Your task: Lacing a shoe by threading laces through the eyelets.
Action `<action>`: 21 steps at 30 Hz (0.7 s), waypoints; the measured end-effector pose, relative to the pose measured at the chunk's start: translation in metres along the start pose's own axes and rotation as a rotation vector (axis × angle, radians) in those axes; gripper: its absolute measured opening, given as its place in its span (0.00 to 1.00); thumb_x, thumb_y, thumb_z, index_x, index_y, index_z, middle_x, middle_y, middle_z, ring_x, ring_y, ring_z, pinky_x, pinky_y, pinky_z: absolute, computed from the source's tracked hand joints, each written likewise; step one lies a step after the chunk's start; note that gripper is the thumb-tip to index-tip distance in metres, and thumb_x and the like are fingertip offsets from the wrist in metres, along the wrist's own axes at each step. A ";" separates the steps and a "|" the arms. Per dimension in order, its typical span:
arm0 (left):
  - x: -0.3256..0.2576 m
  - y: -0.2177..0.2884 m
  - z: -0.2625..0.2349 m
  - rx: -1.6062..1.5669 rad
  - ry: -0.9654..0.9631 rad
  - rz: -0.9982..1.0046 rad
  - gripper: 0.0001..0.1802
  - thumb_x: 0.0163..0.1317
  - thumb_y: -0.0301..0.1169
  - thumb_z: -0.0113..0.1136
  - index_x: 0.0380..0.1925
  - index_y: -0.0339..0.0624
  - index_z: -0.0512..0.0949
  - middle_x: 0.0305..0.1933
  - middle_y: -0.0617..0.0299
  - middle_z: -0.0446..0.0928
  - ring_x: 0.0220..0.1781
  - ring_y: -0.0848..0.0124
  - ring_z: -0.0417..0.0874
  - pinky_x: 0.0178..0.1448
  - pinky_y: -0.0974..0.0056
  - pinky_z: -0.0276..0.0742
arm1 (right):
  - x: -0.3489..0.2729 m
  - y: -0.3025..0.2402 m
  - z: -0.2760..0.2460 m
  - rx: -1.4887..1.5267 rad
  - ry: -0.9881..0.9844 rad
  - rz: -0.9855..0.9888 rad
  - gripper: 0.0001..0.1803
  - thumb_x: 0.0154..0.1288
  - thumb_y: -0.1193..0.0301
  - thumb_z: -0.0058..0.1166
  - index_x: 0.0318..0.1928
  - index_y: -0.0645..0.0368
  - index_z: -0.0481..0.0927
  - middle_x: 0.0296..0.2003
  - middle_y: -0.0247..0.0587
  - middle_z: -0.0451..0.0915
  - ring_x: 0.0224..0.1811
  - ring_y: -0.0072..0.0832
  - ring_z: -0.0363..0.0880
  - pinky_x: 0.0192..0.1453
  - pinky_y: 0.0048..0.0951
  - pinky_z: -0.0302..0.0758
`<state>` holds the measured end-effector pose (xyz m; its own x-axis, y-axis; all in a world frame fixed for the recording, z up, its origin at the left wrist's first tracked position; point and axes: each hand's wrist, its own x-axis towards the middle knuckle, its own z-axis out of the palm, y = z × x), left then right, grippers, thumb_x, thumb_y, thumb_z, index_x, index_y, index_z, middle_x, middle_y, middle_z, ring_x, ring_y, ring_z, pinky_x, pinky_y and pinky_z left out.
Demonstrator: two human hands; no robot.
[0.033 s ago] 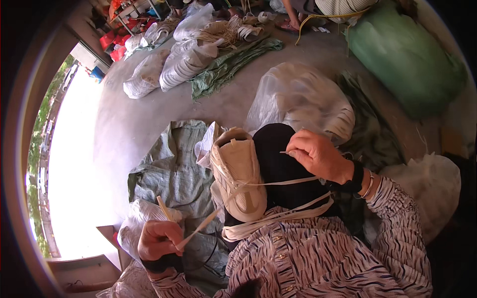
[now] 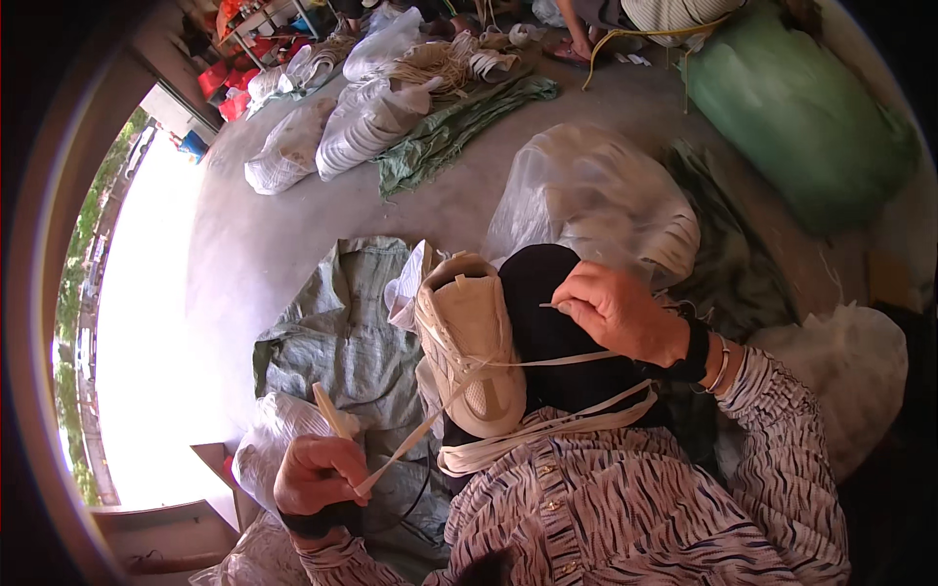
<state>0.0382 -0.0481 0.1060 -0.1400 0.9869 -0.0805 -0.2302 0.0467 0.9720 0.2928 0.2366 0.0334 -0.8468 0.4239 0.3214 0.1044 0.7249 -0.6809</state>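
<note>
A cream-white shoe (image 2: 469, 342) rests on my black-clad knee (image 2: 547, 322), toe toward me. Flat cream laces run out of it to both sides. My left hand (image 2: 318, 479) is closed on one lace (image 2: 410, 439) and pulls it out to the lower left. Beside the shoe, my right hand (image 2: 616, 313) pinches the end of the other lace (image 2: 567, 359), which stretches taut to it. A loose bundle of laces (image 2: 547, 430) lies across my lap just below the shoe.
A grey-green woven sack (image 2: 342, 332) is spread on the concrete floor by my knee. Behind it stand a clear plastic bag (image 2: 586, 205), a big green sack (image 2: 801, 117) and bags of white soles (image 2: 362, 127). Another person (image 2: 664, 15) sits at the far edge.
</note>
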 end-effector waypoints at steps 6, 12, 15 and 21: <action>0.010 -0.011 -0.005 1.385 0.925 0.519 0.06 0.59 0.16 0.53 0.33 0.34 0.78 0.35 0.54 0.75 0.37 0.68 0.78 0.36 0.68 0.76 | 0.013 -0.003 0.040 -0.001 -0.194 0.094 0.04 0.59 0.74 0.53 0.33 0.60 0.76 0.27 0.45 0.79 0.29 0.42 0.78 0.32 0.35 0.74; 0.020 -0.040 -0.032 1.567 1.039 0.891 0.07 0.57 0.15 0.56 0.35 0.33 0.79 0.35 0.52 0.76 0.36 0.62 0.79 0.36 0.63 0.79 | 0.015 -0.011 0.047 -0.238 -0.195 -0.033 0.05 0.54 0.72 0.52 0.26 0.60 0.76 0.21 0.47 0.78 0.25 0.43 0.79 0.27 0.38 0.74; 0.030 -0.059 -0.061 1.649 1.011 0.702 0.09 0.59 0.18 0.55 0.40 0.36 0.80 0.42 0.54 0.77 0.40 0.65 0.79 0.41 0.64 0.77 | 0.013 -0.009 0.048 -0.278 -0.173 -0.038 0.05 0.52 0.72 0.53 0.24 0.60 0.76 0.20 0.47 0.78 0.24 0.43 0.79 0.26 0.39 0.74; 0.048 -0.107 -0.049 0.995 0.996 0.269 0.13 0.58 0.23 0.55 0.44 0.43 0.79 0.40 0.61 0.76 0.33 0.74 0.76 0.36 0.68 0.72 | 0.019 -0.008 0.050 -0.240 -0.160 -0.046 0.06 0.52 0.72 0.53 0.24 0.60 0.75 0.18 0.47 0.77 0.22 0.42 0.79 0.26 0.38 0.74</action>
<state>0.0093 -0.0133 -0.0123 -0.7705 0.4848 0.4138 0.6109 0.3763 0.6966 0.2494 0.2116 0.0119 -0.9230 0.3100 0.2278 0.1678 0.8573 -0.4868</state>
